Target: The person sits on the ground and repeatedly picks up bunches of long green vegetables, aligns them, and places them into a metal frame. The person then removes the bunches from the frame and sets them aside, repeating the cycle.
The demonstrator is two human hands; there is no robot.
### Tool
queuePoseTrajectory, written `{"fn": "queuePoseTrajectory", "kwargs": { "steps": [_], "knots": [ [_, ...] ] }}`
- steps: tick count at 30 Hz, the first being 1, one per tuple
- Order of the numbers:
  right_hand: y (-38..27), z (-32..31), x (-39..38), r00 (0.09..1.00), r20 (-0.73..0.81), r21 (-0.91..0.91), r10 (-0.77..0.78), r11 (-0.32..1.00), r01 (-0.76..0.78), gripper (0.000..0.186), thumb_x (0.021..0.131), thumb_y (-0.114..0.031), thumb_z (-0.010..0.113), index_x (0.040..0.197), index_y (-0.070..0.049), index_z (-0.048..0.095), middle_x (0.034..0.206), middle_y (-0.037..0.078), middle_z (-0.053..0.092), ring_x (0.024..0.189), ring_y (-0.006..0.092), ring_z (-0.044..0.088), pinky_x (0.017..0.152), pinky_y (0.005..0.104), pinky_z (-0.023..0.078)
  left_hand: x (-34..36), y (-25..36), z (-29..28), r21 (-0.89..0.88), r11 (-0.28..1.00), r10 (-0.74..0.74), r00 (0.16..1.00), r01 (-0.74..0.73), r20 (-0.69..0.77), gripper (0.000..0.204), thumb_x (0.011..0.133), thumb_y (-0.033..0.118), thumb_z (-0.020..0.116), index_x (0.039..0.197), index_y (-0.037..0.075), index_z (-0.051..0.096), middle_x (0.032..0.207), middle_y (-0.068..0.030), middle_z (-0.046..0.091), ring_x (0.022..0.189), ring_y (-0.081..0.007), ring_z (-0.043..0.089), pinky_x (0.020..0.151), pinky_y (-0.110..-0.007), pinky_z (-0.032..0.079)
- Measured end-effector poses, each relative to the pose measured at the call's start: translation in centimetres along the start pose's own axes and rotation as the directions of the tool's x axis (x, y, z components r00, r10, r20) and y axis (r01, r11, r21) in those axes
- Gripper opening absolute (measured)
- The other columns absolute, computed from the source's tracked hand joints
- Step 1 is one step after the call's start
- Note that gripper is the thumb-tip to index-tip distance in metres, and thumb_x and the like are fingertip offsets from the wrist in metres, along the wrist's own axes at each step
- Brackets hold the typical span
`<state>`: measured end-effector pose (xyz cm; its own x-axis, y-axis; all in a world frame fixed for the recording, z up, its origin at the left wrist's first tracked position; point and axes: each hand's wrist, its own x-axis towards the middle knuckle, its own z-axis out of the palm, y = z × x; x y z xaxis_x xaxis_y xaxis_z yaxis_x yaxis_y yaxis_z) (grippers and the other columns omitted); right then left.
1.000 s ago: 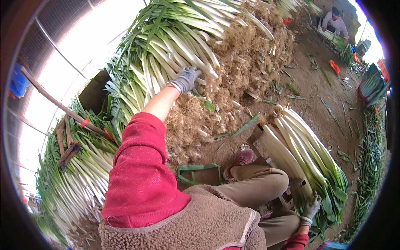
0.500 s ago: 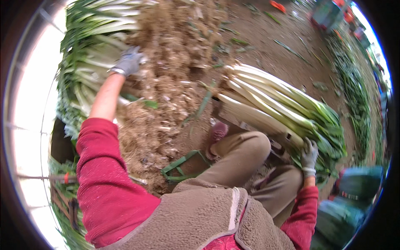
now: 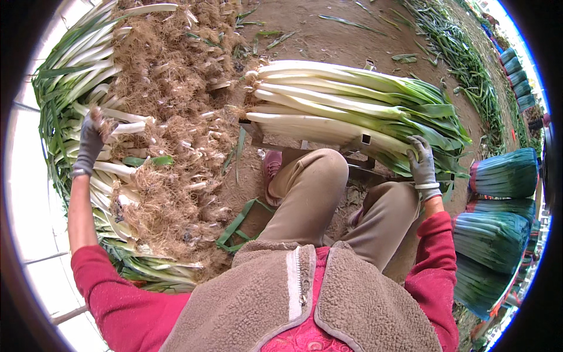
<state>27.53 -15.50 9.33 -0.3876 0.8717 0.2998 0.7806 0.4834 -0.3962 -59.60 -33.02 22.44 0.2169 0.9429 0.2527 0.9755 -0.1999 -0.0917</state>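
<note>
My left hand (image 3: 91,144), in a grey knitted glove, is closed on a leek whose brown root end (image 3: 97,117) shows at the fingers, over a pile of leeks (image 3: 79,58) with shaggy roots (image 3: 170,76) toward the middle. My right hand (image 3: 421,161), gloved too, has its curled fingers on the near side of a loose bunch of white-and-green leeks (image 3: 340,100). That bunch lies crosswise on a low metal frame (image 3: 258,134) in front of my knees, roots to the left and leaves to the right.
Leek bundles in blue wrapping (image 3: 504,173) are stacked at my right, with more behind. Trimmed green leaves (image 3: 469,64) form a strip on the dirt floor (image 3: 299,35). A green strap (image 3: 231,232) lies by my left leg. Bright sheeting (image 3: 38,234) curves along the left.
My view has turned rightward, bringing the wrapped bundles in and losing the co-worker. My left hand has drawn back with a root end now in it. My right hand stays on the bunch.
</note>
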Motion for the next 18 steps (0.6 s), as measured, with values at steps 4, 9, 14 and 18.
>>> {"fn": "queuePoseTrajectory", "kwargs": {
  "steps": [4,9,14,18],
  "knots": [
    [-1.1,-1.8,0.7,0.999,-0.029,0.045,0.036,0.998,-0.034,0.033,0.087,-0.004,0.062,0.119,-0.004,0.062,0.121,0.017,0.059,0.115,0.0343,0.055,0.102,0.0403,0.042,-2.7,3.9,-4.4,-0.54,0.824,-0.296,0.944,0.172,-0.15,0.018,0.088,0.005,0.071,0.1,0.001,0.058,0.085,-0.0062,0.059,0.078,-0.0212,0.056,0.073,-0.032,0.049],
    [-8.8,-2.5,6.5,0.963,-0.05,0.08,-0.263,0.96,0.267,0.033,0.087,0.001,0.057,0.12,-0.003,0.062,0.122,0.019,0.058,0.116,0.0363,0.055,0.102,0.0406,0.042,-1.4,15.4,-8.3,0.168,0.956,0.278,0.929,-0.242,-0.245,0.018,0.088,0.011,0.062,0.104,0.004,0.06,0.101,-0.0135,0.059,0.089,-0.0271,0.059,0.078,-0.041,0.048],
    [-17.5,-0.1,9.9,0.856,-0.015,0.222,-0.516,0.833,0.506,0.041,0.085,0.002,0.06,0.125,-0.004,0.059,0.124,0.018,0.058,0.118,0.0358,0.054,0.103,0.0419,0.041,7.6,32.0,-6.1,-0.218,0.923,0.264,0.935,-0.316,-0.239,0.016,0.083,0.021,0.067,0.075,0.011,0.056,0.076,-0.0037,0.056,0.069,-0.0211,0.061,0.058,-0.039,0.051],
    [-20.0,4.3,8.2,0.666,0.183,-0.211,-0.723,0.633,0.745,0.053,0.091,-0.014,0.059,0.14,-0.002,0.043,0.139,0.02,0.045,0.131,0.0341,0.042,0.11,0.0424,0.034,14.5,43.9,-11.7,-0.398,0.771,0.245,0.808,-0.498,-0.536,0.037,0.077,0.044,0.07,0.074,0.008,0.063,0.064,-0.0116,0.062,0.059,-0.0292,0.065,0.056,-0.041,0.051]
  ]
}}
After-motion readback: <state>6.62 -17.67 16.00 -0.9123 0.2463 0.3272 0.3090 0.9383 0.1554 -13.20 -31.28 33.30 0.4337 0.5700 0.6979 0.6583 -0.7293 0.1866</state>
